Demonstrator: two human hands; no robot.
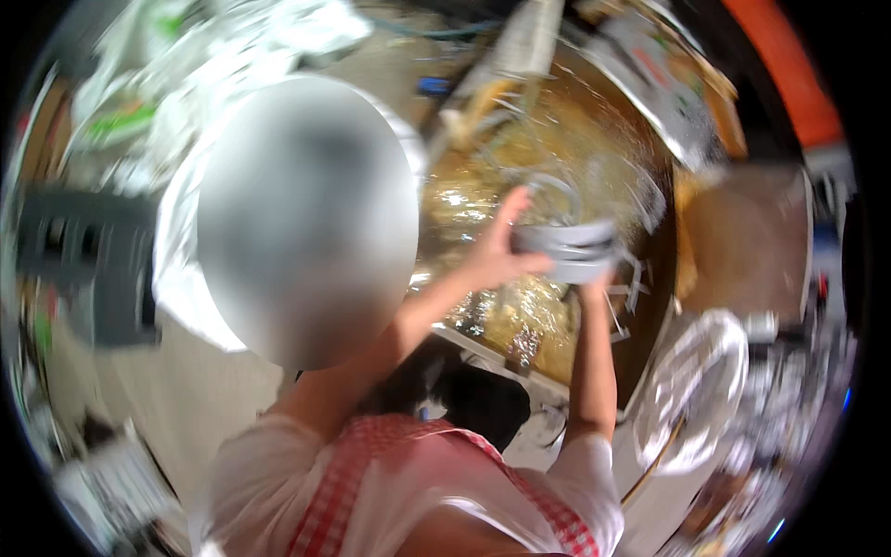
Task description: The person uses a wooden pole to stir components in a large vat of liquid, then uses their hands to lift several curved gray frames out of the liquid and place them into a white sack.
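A short stack of grey curved parts [568,249], ring-like and blurred by motion, is held over a basin of yellowish water. On the stack's left side is my left hand [501,252], one finger pointing up and the others closed against the parts. From below, my right hand [596,281] grips the right end, its fingers mostly hidden by the stack. Just beyond, a pale ring [554,193] lies in the water [464,200]. Thin pale strips [633,283] are at the right, near my right hand.
A large, blurred grey-white rounded object [311,223] covers much of the left, close to the view. White bags [223,42] lie behind it, and a dark grey plastic stool-like piece [88,241] is at far left. Right of the basin are a brown panel [752,246] and a white-rimmed net [696,395].
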